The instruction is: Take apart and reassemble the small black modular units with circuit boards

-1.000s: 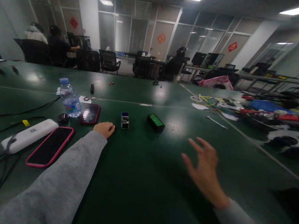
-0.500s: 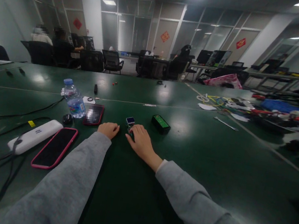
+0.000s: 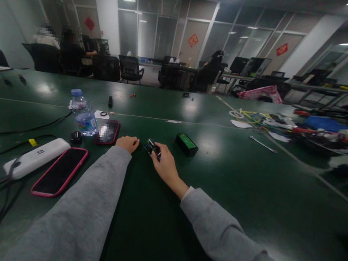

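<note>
Here, the right hand is gripping a circuit device left of the black box; the left hand is resting closed nearby. Seeming light, stiff and fragile, the device is inviting edge holds.

A free lane over the smooth green tabletop runs to the right of the right hand. Just beyond that hand, a black, green-topped rectangular box obstructs; leftward stands a clear, blue-capped plastic bottle.

Now holding, in the right hand brought over from farther right, a small electronic circuit-board module, tilted out of its earlier flat pose.
</note>
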A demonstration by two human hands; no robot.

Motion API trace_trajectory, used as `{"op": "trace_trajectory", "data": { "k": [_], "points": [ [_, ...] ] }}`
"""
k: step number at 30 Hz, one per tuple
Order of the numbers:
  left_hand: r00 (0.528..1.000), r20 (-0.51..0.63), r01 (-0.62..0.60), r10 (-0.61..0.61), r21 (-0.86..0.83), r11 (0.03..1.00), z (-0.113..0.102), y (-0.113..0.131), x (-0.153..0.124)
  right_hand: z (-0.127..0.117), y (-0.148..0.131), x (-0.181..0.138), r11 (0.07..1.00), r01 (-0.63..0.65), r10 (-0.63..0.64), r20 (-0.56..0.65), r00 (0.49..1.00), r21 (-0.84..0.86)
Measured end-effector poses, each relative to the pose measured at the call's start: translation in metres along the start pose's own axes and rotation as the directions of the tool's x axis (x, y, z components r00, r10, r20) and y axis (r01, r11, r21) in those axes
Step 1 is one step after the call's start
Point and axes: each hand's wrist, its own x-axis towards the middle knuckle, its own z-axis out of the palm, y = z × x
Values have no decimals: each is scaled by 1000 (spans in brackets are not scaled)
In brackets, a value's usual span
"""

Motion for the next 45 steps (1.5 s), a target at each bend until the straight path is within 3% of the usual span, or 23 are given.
{"op": "trace_trajectory", "data": {
  "k": [9,17,25,31,38,45],
  "points": [
    [999,30,-13,13,-17,1000,2,-3,3,5,23,8,973,-199,205,-47,978,119],
    [1000,25,2,-1,-18,1000,2,-2,3,2,14,6,992,-98,103,-70,992,79],
    [999,31,-3,4,-34,999,2,-3,3,0,20,7,928,-235,247,-4,969,287],
    [1000,10,7,-7,-4,1000,1,-1,2,-1,24,12,950,-239,256,-66,964,199],
    [1000,22,9,-9,2,1000,1,-1,1,2,28,11,933,-272,301,-97,949,235],
    [1000,23,-2,2,-29,1000,-1,-1,0,-2,14,6,967,-213,224,-71,972,137]
  ]
}}
